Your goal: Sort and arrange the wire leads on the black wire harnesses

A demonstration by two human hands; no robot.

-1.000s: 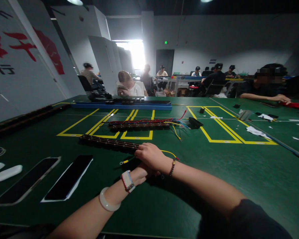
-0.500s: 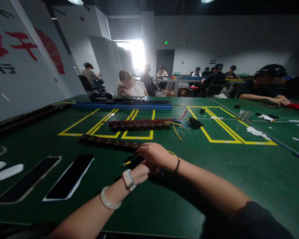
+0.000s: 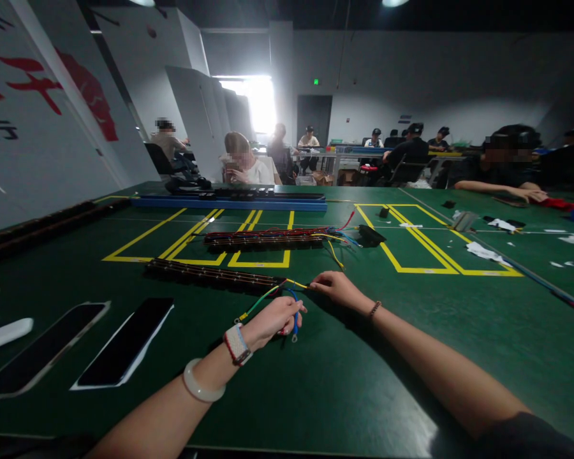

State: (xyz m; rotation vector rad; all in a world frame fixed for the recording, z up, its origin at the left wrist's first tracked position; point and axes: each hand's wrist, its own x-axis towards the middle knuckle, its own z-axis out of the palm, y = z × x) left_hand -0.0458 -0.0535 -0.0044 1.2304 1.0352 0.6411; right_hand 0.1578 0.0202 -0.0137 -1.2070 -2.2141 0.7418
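A long dark strip (image 3: 215,275) with thin lengthwise lines lies on the green table, its wired end towards my hands. From that end come a yellow wire (image 3: 296,284), a green wire (image 3: 261,301) and a blue wire (image 3: 295,326). My right hand (image 3: 337,290) pinches the yellow wire near its far end, which the fingers hide. Just below the strip's end, my left hand (image 3: 278,315) is closed around the blue wire, whose ring terminal hangs out beneath the fingers. The green wire, with a yellow-sleeved ring terminal, lies loose beside my left wrist.
Behind lies a bundle of similar strips (image 3: 263,239) with coloured wires, next to a black piece (image 3: 372,235). Two phones (image 3: 124,344) (image 3: 48,347) lie at left. Blue rails (image 3: 229,203) stretch across the back. Paper scraps (image 3: 488,253) are at right, and people sit beyond.
My hands, earlier overlapping at the strip's end, have come apart. The right hand moved right, drawing the yellow wire out; the left now shows with the blue wire. The view shifted slightly.
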